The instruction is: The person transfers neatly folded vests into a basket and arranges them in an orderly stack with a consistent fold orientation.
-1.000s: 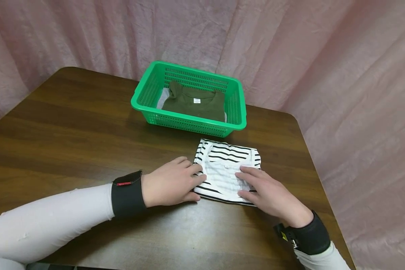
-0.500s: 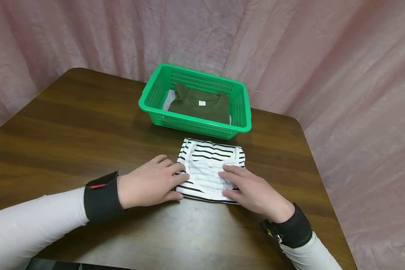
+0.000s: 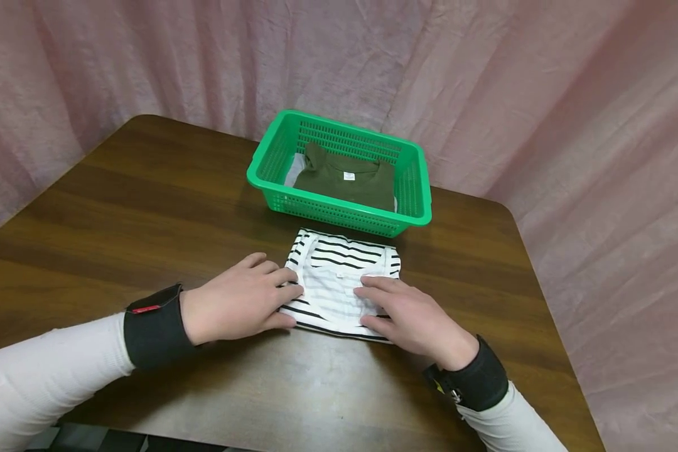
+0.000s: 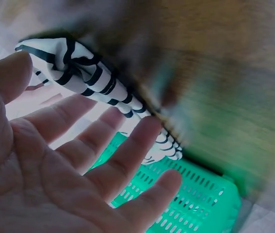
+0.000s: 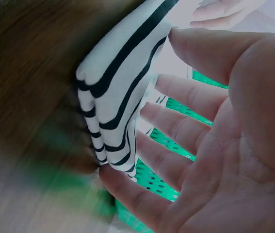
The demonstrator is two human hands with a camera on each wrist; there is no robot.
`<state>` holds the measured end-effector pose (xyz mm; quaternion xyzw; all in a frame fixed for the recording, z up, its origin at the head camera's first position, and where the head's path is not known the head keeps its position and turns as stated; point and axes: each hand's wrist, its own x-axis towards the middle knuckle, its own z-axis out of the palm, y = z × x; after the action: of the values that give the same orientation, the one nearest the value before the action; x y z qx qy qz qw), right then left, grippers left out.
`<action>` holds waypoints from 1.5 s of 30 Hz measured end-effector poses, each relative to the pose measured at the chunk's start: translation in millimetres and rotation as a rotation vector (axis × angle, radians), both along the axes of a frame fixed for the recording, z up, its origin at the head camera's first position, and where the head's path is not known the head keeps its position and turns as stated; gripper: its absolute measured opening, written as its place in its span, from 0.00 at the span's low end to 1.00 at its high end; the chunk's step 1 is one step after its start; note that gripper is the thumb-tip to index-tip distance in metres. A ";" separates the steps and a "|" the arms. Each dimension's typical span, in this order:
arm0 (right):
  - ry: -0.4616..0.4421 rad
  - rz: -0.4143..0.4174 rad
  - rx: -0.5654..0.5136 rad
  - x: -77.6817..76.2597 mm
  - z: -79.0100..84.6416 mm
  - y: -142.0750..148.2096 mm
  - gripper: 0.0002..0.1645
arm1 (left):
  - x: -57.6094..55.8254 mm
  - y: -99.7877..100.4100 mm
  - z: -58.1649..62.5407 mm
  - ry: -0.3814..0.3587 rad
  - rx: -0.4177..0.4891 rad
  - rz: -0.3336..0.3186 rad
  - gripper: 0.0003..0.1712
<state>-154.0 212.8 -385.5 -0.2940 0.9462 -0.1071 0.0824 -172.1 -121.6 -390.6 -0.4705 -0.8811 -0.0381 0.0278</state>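
Note:
A folded white shirt with black stripes [image 3: 339,301] lies flat on the brown wooden table, its neckline facing up. My left hand [image 3: 243,298] rests at its left edge, fingers spread and extended onto the fabric. On the right part of the shirt, the fingertips of my right hand [image 3: 415,314] touch the cloth with the fingers nearly straight. The left wrist view shows the folded layers of the shirt's side [image 4: 103,82] beside the spread fingers. In the right wrist view, the little finger reaches the shirt's folded edge [image 5: 122,111] and the palm faces it.
Behind the shirt stands a green plastic basket [image 3: 339,204] with slotted walls. An olive-green folded shirt [image 3: 347,185] lies in it over a light grey cloth [image 3: 295,169]. Pink curtains [image 3: 339,56] hang behind and to the right of the wooden table [image 3: 147,207].
The shirt and both hands have shifted left across the table, relative to the basket. The hands keep the same pose on the shirt. The head view has also swung slightly.

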 end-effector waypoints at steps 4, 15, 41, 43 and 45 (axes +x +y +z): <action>-0.012 -0.017 -0.054 0.3 1.2 5.3 0.28 | -3.3 -1.2 -2.5 0.015 0.043 -0.004 0.29; 0.003 -0.310 -0.192 -8.3 9.4 31.8 0.22 | -26.2 -6.1 -0.3 -0.058 0.174 0.205 0.27; -0.217 -0.452 -0.061 -32.5 3.9 37.3 0.21 | -54.2 8.3 -2.5 -0.198 0.052 0.328 0.17; -0.216 -0.449 -0.062 -32.8 3.9 35.9 0.22 | -55.2 9.8 -2.6 -0.194 0.042 0.324 0.17; -0.214 -0.448 -0.060 -32.9 4.0 34.2 0.22 | -56.5 10.7 -3.2 -0.192 0.030 0.326 0.19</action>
<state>-186.8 247.0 -381.5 -0.0660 0.9701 -0.1811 0.1474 -228.6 -110.9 -393.8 -0.3152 -0.9436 -0.0911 -0.0436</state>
